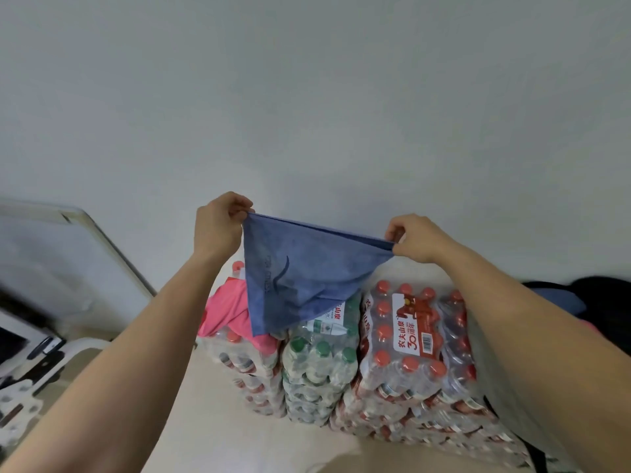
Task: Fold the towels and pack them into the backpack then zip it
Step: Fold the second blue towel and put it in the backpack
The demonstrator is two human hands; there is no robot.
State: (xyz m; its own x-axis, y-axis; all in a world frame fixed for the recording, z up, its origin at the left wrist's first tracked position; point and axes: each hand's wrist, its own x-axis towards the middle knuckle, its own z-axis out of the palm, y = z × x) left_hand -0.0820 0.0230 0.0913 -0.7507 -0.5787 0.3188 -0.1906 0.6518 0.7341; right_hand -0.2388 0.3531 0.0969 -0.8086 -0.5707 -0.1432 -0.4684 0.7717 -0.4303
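Two bare hands are raised above the stack of shrink-wrapped water-bottle packs [409,339]. The left hand [218,223] pinches one top corner of the thin blue cloth towel [307,278] with thumb and curled fingers, and the right hand [416,238] pinches the other corner. The towel hangs stretched above the stack, its lower point drooping over the green-capped packs (faint dark print visible). A crumpled pink towel [232,312] lies on the stack's left top, partly hidden. A black bag [604,295], blurred, sits right of the stack.

Held towel [307,278] above bottle packs [415,339]
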